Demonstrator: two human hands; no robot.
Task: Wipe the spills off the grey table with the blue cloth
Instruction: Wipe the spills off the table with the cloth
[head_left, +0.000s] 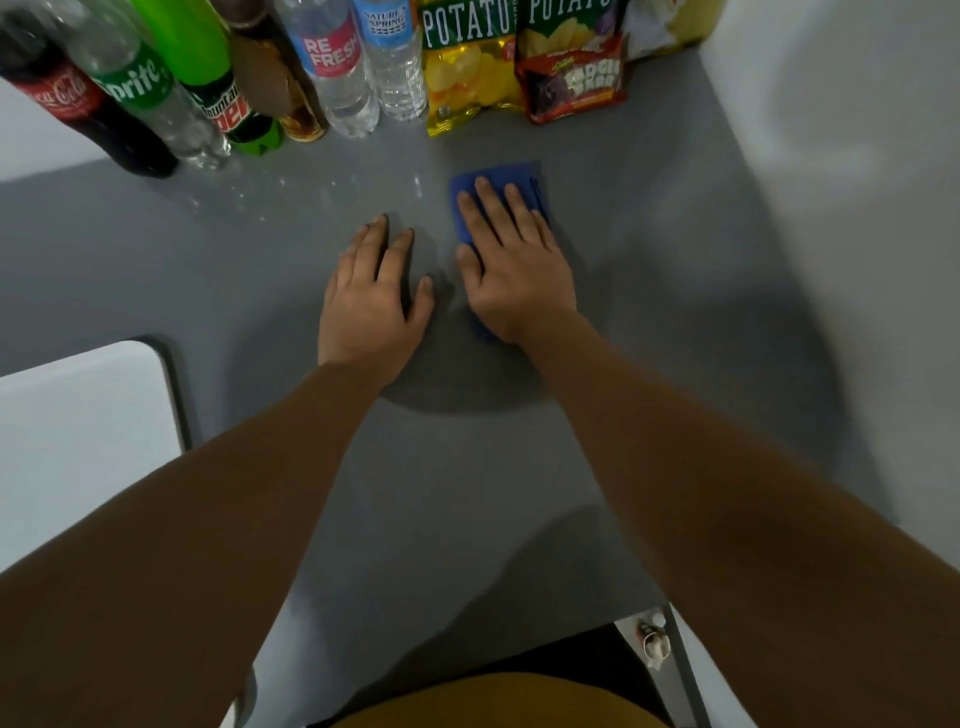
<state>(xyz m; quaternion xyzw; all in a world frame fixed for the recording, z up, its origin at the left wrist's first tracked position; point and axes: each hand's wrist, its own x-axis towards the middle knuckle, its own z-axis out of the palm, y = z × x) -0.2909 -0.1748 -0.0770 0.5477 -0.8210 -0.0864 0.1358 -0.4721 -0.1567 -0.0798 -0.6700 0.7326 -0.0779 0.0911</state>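
One blue cloth (511, 179) flat on grey table (675, 312), mid-table, under right hand (514, 270), fingers straight, pressing down. Left hand (376, 296) just beside, flat on bare table, fingers spread. Droplets (332, 187) left of cloth. Bottles (332, 62), chip bags (470, 67) along far edge.

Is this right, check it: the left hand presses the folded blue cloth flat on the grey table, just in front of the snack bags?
Wrong hand. The head view shows the right hand pressing the folded blue cloth flat on the grey table, just in front of the snack bags. The left hand rests on bare table.
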